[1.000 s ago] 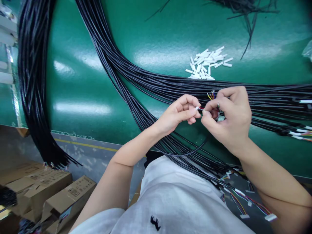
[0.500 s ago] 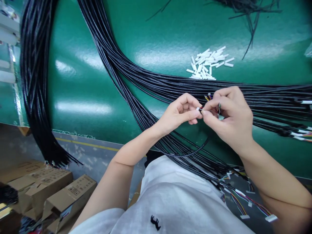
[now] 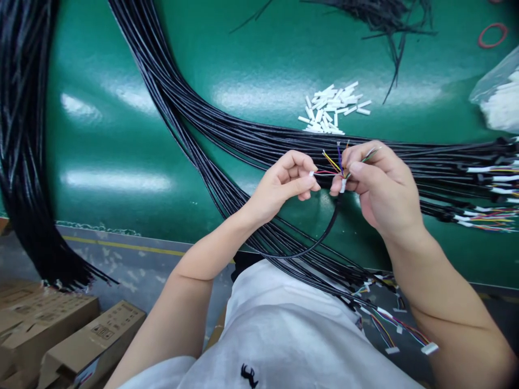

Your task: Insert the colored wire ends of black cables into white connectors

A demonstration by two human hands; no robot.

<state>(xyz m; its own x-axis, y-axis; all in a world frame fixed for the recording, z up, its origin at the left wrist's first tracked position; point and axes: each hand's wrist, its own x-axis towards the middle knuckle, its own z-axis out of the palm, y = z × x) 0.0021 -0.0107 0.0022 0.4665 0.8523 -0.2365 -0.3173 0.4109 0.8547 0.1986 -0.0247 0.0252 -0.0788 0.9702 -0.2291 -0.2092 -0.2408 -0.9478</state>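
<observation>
From the head camera, the only marks to read are on the cardboard boxes [image 3: 60,340] at the lower left. They carry small labels and printed signs, too small and blurred to make out. A small black animal shape sits on the white shirt [image 3: 284,335].

The left hand [image 3: 284,186] is closed in a pinch on a small white plug [image 3: 312,174]. A thin red wire [image 3: 325,173] runs sideways from the plug to the right hand [image 3: 381,189]. The right hand's grip is closed on the end of a black cable [image 3: 324,235]. The cable's long line comes up from the lower left in a curve and stands nearly upright at the hand. Thin colored wires [image 3: 338,156] fan up and out from its tip, pointing away from the person.

Both hands are just above the green desk [image 3: 121,119], over a thick bundle of black cables [image 3: 194,124]. A pile of white plugs [image 3: 330,108] lies near, beyond the hands.
</observation>
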